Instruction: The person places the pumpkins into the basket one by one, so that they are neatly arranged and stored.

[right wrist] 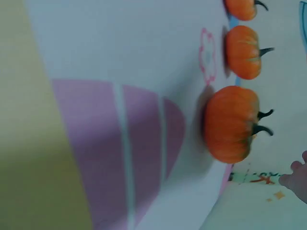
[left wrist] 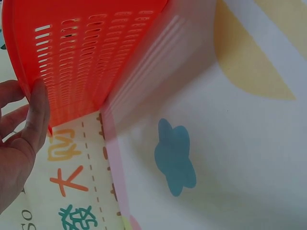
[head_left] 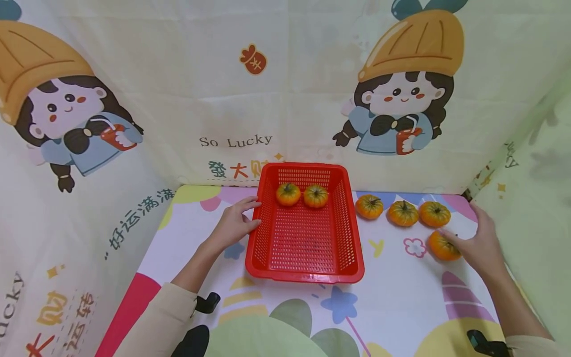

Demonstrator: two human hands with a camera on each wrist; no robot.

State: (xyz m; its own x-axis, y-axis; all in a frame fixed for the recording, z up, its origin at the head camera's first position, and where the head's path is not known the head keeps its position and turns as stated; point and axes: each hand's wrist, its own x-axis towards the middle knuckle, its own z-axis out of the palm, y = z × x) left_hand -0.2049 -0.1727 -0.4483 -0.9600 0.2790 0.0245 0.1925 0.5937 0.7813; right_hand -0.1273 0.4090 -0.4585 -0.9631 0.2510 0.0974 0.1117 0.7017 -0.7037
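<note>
A red plastic basket (head_left: pixel 303 277) with perforated walls stands mid-table, two small orange pumpkins inside: one pumpkin (head_left: pixel 288 195) at the back left, another pumpkin (head_left: pixel 315 197) beside it. My left hand (head_left: pixel 233 223) touches the basket's left side with its fingertips, thumb apart from the fingers. In the left wrist view those fingers (left wrist: pixel 38 112) lie against the outer wall near the rim. At the table's right, my right hand (head_left: pixel 484 245) is spread at the nearest loose pumpkin (head_left: pixel 444 246), thumb overlapping it in the head view. Only fingertips (right wrist: pixel 297 179) appear in the right wrist view, apart from the pumpkins.
Behind that pumpkin, three more lie in a row: one pumpkin (head_left: pixel 369 207) close to the basket, a middle pumpkin (head_left: pixel 403 213), and a right-hand pumpkin (head_left: pixel 434 214). A printed cloth (head_left: pixel 308 114) hangs behind and at both sides. The tabletop (head_left: pixel 383 277) carries coloured printed shapes.
</note>
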